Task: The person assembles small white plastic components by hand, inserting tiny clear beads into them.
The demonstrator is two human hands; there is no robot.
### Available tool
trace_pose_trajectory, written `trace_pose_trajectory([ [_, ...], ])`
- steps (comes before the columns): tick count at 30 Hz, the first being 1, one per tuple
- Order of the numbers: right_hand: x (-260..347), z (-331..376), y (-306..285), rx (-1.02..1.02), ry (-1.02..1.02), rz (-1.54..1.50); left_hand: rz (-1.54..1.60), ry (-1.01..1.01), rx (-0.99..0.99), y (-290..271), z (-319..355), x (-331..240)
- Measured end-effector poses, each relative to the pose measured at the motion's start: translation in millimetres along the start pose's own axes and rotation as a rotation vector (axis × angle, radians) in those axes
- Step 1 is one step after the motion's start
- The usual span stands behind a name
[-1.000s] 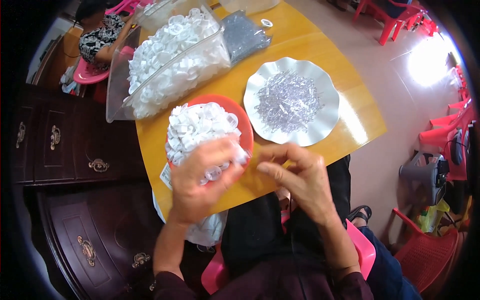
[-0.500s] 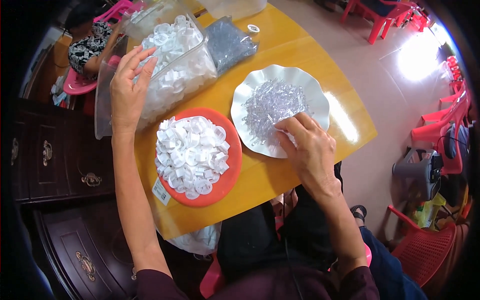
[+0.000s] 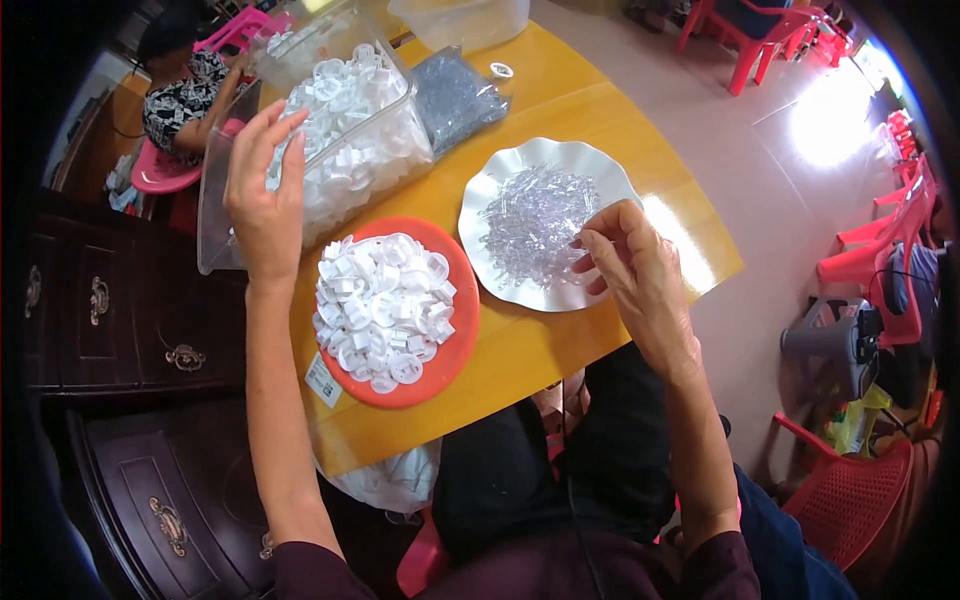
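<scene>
Shift: my left hand (image 3: 262, 195) stays over clear bin (image 3: 330, 140), fingers loosely open.
Right hand (image 3: 635, 275): pinching clear bits on white plate (image 3: 545, 225).
Technique: pick singly, I'd judge.

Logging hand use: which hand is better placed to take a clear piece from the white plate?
Right hand: its fingertips already rest on the white plate, beside the clear pieces. Left hand is over the clear bin.

We see a dark wooden cabinet (image 3: 110, 310) at nine o'clock, red plastic chairs (image 3: 870, 250) at three, sunlight glaring on pale floor (image 3: 800, 200).
</scene>
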State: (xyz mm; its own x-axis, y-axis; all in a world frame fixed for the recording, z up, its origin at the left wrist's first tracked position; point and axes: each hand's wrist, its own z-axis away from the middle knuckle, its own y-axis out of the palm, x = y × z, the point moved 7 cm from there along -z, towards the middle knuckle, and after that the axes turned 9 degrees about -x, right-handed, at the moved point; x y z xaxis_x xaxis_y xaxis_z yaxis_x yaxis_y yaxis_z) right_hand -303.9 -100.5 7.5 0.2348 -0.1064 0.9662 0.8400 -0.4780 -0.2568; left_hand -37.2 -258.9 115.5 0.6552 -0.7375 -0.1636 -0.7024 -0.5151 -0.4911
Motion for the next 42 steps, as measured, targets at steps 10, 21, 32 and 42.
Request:
trace_pose_trajectory([
  [10,-13.9,-2.1,-6.0,0.052,-0.023,-0.031,0.278,-0.120,0.161,-22.6,83.8,-112.2],
  [21,8.4,76.6,59.3,0.499,0.420,-0.699,1.042,-1.065,0.379,-32.3,160.3,-124.8],
  [32,15.4,110.1,93.2,0.624,0.394,-0.586,0.972,-0.978,0.302,-60.5,179.2,-113.3],
  [42,-4.3,127.8,106.5,0.579,0.386,-0.541,0.943,-1.091,0.213,-73.7,195.4,-102.1],
])
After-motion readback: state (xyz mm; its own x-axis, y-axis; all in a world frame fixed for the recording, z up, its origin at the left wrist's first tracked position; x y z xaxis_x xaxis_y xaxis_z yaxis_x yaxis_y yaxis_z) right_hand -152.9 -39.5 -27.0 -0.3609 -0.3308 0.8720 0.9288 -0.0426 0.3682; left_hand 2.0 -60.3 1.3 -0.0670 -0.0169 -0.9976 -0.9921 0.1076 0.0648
